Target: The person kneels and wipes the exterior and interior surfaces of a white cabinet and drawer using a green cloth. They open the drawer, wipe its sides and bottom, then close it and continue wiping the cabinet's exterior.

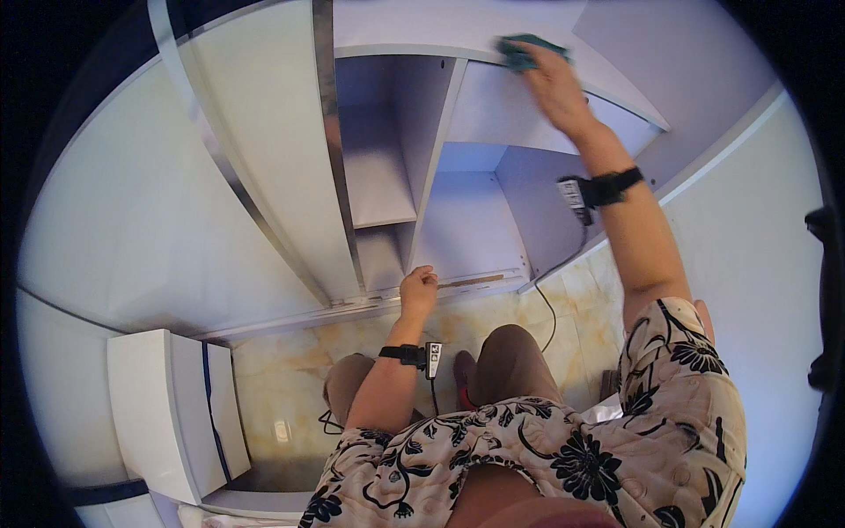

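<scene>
My right hand (553, 82) is raised at the top right and holds a dark green cloth (533, 51). The cloth lies against the front edge of the white upper shelf (422, 26) of a wardrobe; both look slightly blurred. Lower down, my left hand (419, 285) has its fingers curled, with no object visible in it. It is by the foot of the upright divider (436, 158), near the bottom track (472, 282). Whether it touches the divider cannot be made out. Under the right arm is a white drawer front or panel (508, 105).
Sliding doors (257, 152) with metal edges cover the left side. A white cabinet (171, 409) stands at lower left on the marbled tile floor (284, 376). Both wrists wear strapped devices (432, 360) with cables; one cable (551, 310) hangs past the wardrobe's right side.
</scene>
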The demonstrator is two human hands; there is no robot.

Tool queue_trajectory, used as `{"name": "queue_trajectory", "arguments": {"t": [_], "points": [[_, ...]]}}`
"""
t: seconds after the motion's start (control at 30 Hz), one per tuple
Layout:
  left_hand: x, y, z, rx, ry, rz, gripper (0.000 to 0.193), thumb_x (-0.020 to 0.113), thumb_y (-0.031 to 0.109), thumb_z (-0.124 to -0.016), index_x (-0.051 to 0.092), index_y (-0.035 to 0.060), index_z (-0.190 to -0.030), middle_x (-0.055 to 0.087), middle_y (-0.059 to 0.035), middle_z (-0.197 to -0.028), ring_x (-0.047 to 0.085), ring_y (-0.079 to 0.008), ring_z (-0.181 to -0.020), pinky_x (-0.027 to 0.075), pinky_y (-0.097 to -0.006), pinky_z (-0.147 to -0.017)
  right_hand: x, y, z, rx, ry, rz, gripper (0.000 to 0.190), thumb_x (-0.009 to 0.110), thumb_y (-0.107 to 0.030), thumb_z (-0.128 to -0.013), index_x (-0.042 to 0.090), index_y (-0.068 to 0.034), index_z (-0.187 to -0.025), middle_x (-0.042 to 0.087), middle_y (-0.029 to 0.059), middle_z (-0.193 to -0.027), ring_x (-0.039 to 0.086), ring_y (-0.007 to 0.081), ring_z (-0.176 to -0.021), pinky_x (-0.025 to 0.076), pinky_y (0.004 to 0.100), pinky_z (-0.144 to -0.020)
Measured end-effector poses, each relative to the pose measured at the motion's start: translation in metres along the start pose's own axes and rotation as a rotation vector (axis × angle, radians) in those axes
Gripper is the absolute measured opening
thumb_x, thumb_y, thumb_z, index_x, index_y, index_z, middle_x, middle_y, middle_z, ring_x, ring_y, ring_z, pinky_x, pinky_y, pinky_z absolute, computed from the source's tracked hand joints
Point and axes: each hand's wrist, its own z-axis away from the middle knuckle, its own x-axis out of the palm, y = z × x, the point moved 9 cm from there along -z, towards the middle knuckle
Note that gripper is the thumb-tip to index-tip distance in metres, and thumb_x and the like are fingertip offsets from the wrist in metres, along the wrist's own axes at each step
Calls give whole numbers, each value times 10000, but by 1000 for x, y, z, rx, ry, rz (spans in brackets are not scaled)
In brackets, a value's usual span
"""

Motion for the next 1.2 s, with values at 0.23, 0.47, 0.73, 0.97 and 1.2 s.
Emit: {"name": "queue_trajectory", "arguments": {"t": [0.23, 0.47, 0.73, 0.97, 1.2], "points": [[-12, -2, 2, 57, 35, 50, 264, 626, 9, -861, 671, -33, -1117, 745, -122, -942, 704, -193, -801, 553, -306, -763, -136, 200, 126, 568, 333, 418, 411, 466, -315, -946, 623, 27, -1112, 658, 311, -1060, 605, 502, -1013, 459, 526, -897], [-7, 10, -1, -11, 22, 169, 275, 619, 0, -860, 668, -37, -1128, 741, -135, -942, 710, -194, -799, 555, -302, -761, 6, -40, 16, -196, 269, 206, 435, 572, -107, -861, 598, -41, -1290, 616, 170, -1286, 548, 343, -1215, 392, 422, -1077], [1, 25, 3, -39, -66, 84, 258, 508, -21, -944, 639, -49, -1164, 707, -133, -996, 699, -198, -854, 555, -290, -777, 7, -73, -2, -267, 99, 97, 503, 553, -72, -852, 563, -94, -1354, 590, 137, -1352, 529, 328, -1274, 384, 419, -1118], [-5, 23, 4, -56, -20, 151, 280, 613, -4, -873, 659, -49, -1145, 737, -125, -941, 698, -189, -810, 556, -291, -761, -163, 216, 119, 637, 156, 451, 392, 426, -339, -993, 621, -48, -1168, 638, 239, -1142, 600, 446, -1037, 467, 503, -906], [-7, 10, -3, -66, 7, 180, 258, 610, -7, -882, 664, -55, -1130, 732, -112, -919, 694, -172, -803, 550, -279, -748, -75, 150, 47, 670, -13, 266, 455, 489, -384, -975, 628, -42, -1240, 688, 206, -1100, 651, 348, -1007, 494, 429, -881]]}}
